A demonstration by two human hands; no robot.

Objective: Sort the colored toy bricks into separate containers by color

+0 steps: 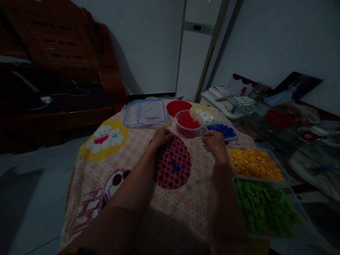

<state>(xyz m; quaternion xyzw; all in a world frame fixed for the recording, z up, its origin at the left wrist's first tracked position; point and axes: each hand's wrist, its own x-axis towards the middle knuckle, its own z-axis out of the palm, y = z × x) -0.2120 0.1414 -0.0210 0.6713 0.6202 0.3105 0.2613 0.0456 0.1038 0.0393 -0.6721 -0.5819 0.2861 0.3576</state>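
Patterned cloth covers the counter (196, 184) in a dim room. Right of its maroon patch (183, 152) stand the green-brick tray (295, 202) and yellow-brick tray (278, 164); beyond it, the red-brick tub (182, 115). The left hand (162, 136) curls at the patch's far-left edge; the right hand (215, 143) nearly pinches right of it. I cannot tell what either holds. Blue bricks (174, 166) lie on the patch. A careless right elbow could shove the green-brick tray off the counter.
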